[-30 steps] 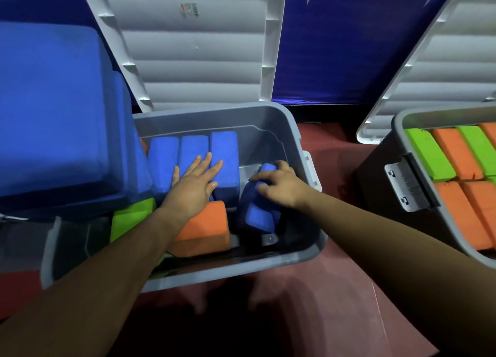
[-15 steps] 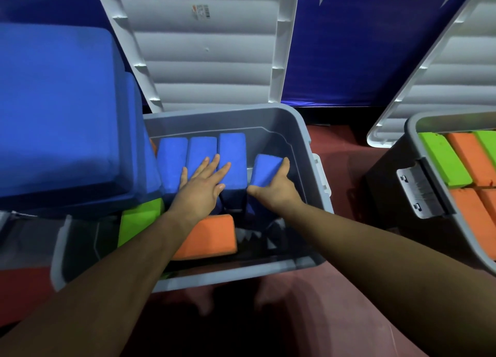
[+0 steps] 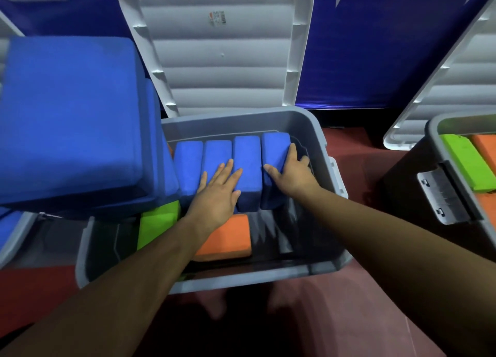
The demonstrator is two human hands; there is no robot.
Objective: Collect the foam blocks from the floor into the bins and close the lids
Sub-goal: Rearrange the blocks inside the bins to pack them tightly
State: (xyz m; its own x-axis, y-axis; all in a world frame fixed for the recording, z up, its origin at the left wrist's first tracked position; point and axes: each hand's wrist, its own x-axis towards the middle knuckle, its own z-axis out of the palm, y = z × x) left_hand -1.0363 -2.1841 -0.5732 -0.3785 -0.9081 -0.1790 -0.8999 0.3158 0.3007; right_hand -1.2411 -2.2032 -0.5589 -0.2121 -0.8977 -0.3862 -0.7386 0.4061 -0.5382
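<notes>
Standing on edge in the centre of the frame, the rightmost blue block closes a row of four at the far side of the middle bin. The right hand grips it, thumb on the top face and fingers curled over the right edge. The left hand lies flat with its fingers spread across the neighbouring blue blocks, apparently steadying them. Both forearms reach in from the lower corners.

Nearer the camera in the same bin lie an orange block and a green block, with bare room at the lower right. Packing looks well under way. The white lid stands open behind, and the bin at the right edge, holding green and orange blocks, is also uncovered, so both lids remain to close. Large blue foam slabs fill the upper left.
</notes>
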